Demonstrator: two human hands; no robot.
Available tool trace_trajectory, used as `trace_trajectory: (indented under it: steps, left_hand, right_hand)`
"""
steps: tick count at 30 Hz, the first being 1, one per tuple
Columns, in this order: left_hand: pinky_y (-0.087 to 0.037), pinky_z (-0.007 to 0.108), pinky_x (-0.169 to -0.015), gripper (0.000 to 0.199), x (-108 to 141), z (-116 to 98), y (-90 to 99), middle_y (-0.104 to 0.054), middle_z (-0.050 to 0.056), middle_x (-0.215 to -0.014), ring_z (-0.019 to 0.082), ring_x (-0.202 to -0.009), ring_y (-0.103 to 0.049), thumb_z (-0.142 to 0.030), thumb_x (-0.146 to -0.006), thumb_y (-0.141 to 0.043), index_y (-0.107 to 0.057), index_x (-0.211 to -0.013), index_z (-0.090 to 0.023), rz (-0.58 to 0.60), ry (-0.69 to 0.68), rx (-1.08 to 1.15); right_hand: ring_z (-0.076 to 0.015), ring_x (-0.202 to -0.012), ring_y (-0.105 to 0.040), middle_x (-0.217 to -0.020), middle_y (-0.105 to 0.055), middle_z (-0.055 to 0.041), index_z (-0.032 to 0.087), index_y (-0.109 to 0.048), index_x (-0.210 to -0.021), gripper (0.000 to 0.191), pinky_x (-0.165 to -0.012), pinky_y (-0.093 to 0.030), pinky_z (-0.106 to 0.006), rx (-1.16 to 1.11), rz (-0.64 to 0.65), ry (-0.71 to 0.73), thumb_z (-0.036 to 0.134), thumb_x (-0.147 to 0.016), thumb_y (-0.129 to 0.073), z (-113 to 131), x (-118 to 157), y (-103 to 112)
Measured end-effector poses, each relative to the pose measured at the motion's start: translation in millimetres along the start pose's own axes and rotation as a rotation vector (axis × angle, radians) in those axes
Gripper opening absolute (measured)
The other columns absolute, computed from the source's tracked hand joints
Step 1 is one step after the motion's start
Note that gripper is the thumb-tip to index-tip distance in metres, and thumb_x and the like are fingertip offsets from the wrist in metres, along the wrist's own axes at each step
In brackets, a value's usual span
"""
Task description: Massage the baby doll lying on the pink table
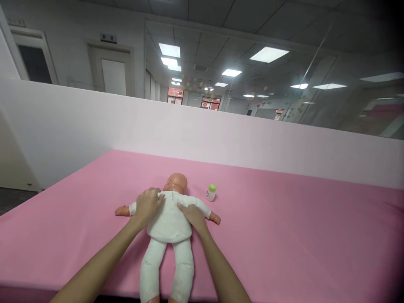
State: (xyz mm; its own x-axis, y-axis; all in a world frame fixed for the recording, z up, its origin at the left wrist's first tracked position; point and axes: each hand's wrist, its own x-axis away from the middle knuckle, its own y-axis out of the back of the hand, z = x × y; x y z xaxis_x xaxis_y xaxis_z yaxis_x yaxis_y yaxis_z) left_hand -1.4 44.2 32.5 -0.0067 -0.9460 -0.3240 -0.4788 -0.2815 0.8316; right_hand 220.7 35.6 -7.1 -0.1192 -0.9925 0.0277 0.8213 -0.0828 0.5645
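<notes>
Pink table [284,219]: doll [170,214] between left hand [147,206] and right hand [194,216]
Hands: touching its upper body; cannot tell if gripping

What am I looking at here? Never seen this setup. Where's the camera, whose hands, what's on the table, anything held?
There's no robot: these are a person's own bare hands. The single picture comes from a camera worn on that person's head, looking forward and down, so the forearms enter from the bottom.

On the pink table lies a baby doll in white, arms spread, head away from the wearer, face not visible. A small white jar with a green lid stands upright near its arm on the right.

The left hand and right hand touch opposite sides of the doll's upper body; whether they grip it is unclear. A low white partition stands behind.
</notes>
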Motion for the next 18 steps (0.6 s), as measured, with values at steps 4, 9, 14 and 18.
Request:
trace_trajectory:
  steps: [4, 9, 14, 18]
  left_hand:
    - [-0.042, 0.041, -0.106, 0.052, -29, -27, -27.1, -0.055, 0.018, -0.149, 0.032, -0.135, -0.052, -0.040, -0.101, -0.045, -0.051, -0.146, -0.017, -0.055, -0.093, 0.154]
    - [-0.041, 0.045, -0.108, 0.062, -42, -28, -61.5, -0.055, 0.020, -0.150, 0.035, -0.137, -0.052, -0.041, -0.099, -0.049, -0.043, -0.153, -0.011, 0.023, -0.026, 0.220]
    - [-0.042, 0.044, -0.110, 0.062, -36, -17, -65.7, -0.056, 0.020, -0.152, 0.034, -0.140, -0.051, -0.044, -0.099, -0.051, -0.045, -0.152, -0.012, -0.007, -0.030, 0.290]
    - [-0.043, 0.044, -0.109, 0.064, -34, -7, -67.4, -0.056, 0.020, -0.152, 0.034, -0.137, -0.055, -0.043, -0.098, -0.052, -0.042, -0.153, -0.012, 0.015, -0.047, 0.351]
  right_hand:
    - [-0.0465, -0.107, -0.069, -0.102, -0.076, -0.0256, 0.015, -0.078, -0.094, 0.054, -0.098, -0.044, -0.056, 0.375, -0.076, -0.049, 0.067, -0.084, -0.067, 10, -4, -1]
    - [-0.0432, -0.122, -0.062, -0.115, -0.073, -0.0226, 0.018, -0.076, -0.104, 0.037, -0.106, -0.042, -0.051, 0.347, -0.137, 0.212, 0.047, -0.080, -0.079, 19, -11, 7]
    - [-0.0364, -0.150, -0.037, -0.166, -0.034, -0.0199, 0.017, -0.024, -0.163, 0.114, -0.118, -0.036, -0.050, -0.030, 0.086, 0.156, 0.053, -0.072, -0.084, 19, -33, 13]
    - [-0.0318, -0.143, -0.048, -0.158, -0.046, -0.0180, 0.018, -0.029, -0.161, 0.114, -0.114, -0.042, -0.044, -0.223, 0.290, 0.248, 0.051, -0.069, -0.087, 19, -51, 8]
